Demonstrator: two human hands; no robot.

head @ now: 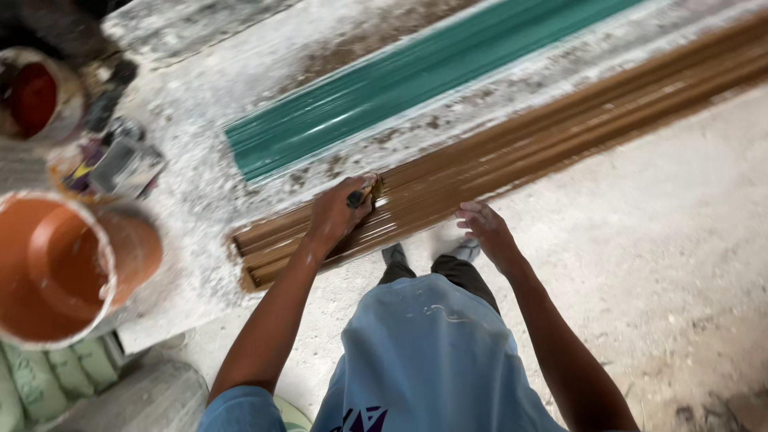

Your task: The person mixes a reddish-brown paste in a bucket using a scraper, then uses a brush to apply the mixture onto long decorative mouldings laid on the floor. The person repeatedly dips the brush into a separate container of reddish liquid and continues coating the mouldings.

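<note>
Head view, looking down at a paint-spattered worktable (200, 168). Two long ribbed mouldings lie side by side on it, running from lower left to upper right: one brown moulding (512, 144), wet and glossy, at the near edge of the table, and one green moulding (400, 80) farther back, with a strip of bare table between them.

The left hand (336, 216) is closed around a small paintbrush (364, 192), whose bristles touch the upper face of the brown moulding near its left end. The right hand (484, 228) holds nothing; its fingers are loosely spread and rest against the near edge of the same moulding, just beside the left hand.

Two paint containers stand at the left of the table: one large bucket of orange-brown paint (56, 268) nearest the viewer, and one smaller can of red paint (36, 96) behind it. Between them lies a cluster of small objects (112, 164), too blurred to count or identify, possibly tins and tools.
</note>
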